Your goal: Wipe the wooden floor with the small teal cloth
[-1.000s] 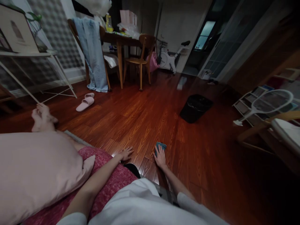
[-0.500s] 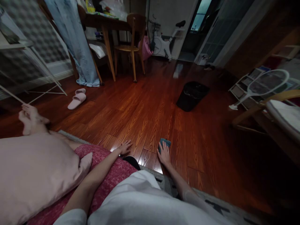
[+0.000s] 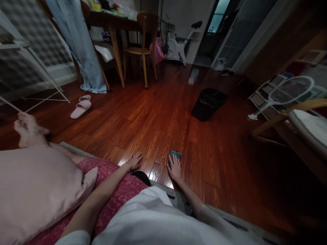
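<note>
My right hand [image 3: 175, 167] rests flat with fingers outstretched on a small teal folded cloth [image 3: 179, 154] on the wooden floor. Fingers and palm cover part of the cloth. Further left, my left hand [image 3: 134, 161] is planted on the bare boards with its fingers apart and nothing in them. Beside its wrist lies a black curved thing [image 3: 142, 177], partly hidden by the clothing, whose kind I cannot make out.
A black waste bin [image 3: 204, 109] stands ahead to the right. Pink slippers [image 3: 81, 107] lie at left, near a wooden chair [image 3: 143, 51] and table. A pink pillow [image 3: 38, 180] covers my legs. At right are a white racket [image 3: 291, 90] and another chair [image 3: 270, 126].
My right hand and the cloth under it have slid slightly left. The whole view has shifted a little. My left hand stays on the floor.
</note>
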The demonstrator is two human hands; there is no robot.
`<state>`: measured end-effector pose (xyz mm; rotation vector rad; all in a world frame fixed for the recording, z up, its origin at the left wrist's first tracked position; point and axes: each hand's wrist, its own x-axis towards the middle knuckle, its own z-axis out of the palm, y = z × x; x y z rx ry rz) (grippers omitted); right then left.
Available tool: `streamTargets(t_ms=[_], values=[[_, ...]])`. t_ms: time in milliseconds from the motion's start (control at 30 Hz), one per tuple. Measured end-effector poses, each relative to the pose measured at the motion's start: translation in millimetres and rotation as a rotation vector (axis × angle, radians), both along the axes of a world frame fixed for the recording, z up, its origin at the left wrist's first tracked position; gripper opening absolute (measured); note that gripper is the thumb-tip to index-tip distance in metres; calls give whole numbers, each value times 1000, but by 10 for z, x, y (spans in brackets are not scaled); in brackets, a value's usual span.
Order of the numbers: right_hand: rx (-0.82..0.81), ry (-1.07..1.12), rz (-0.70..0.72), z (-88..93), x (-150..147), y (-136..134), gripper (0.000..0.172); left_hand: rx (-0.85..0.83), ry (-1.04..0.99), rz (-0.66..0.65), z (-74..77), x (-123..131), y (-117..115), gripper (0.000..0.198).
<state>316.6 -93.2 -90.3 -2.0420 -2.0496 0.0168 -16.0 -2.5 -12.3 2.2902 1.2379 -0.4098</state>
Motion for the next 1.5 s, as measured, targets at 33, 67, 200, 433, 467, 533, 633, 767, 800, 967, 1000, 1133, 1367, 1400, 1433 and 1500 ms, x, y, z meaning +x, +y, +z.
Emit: streamTargets(t_ms=[33,67,200,433,467,533,633,767,800,967,1000,1133,1367,1400,1433,1500], values=[[11,0,34,-12,3,-175,62,16,-14,-22,9,41,-13,68],[20,2,48,-20,1,-327,62,26,-31,-51,18,91,-24,67],[37,11,13,-24,-50,-589,62,-3,-76,-196,34,390,-57,70],[-12,8,-68,43,9,74,64,-6,-33,-214,-54,1075,-199,90],[-21,6,-78,57,51,223,64,-7,-17,-199,-70,1146,-223,98],[-42,-4,-104,82,148,523,64,-9,5,-161,-92,1242,-261,109],[-72,-29,-156,101,291,922,65,-22,-2,-129,-99,1282,-297,117],[-78,-37,-184,99,442,1306,65,-16,-30,-100,-90,1270,-339,126],[-80,-36,-187,95,474,1378,65,-10,-31,-95,-91,1275,-348,128],[-95,-35,-199,82,619,1659,66,4,-9,-62,-160,1375,-353,142],[-100,-36,-201,82,647,1705,66,-3,2,-62,-191,1406,-344,145],[-119,-42,-209,95,755,1871,68,-21,70,-52,-349,1532,-292,159],[-160,-57,-209,130,953,2134,69,-61,88,-29,-425,1561,-230,174],[-166,-56,-212,138,983,2179,69,-57,70,-28,-414,1554,-231,173],[-172,-54,-215,148,1016,2226,69,-59,62,-27,-403,1550,-232,173],[-182,-46,-220,175,1098,2316,69,-81,66,-33,-394,1553,-230,172]])
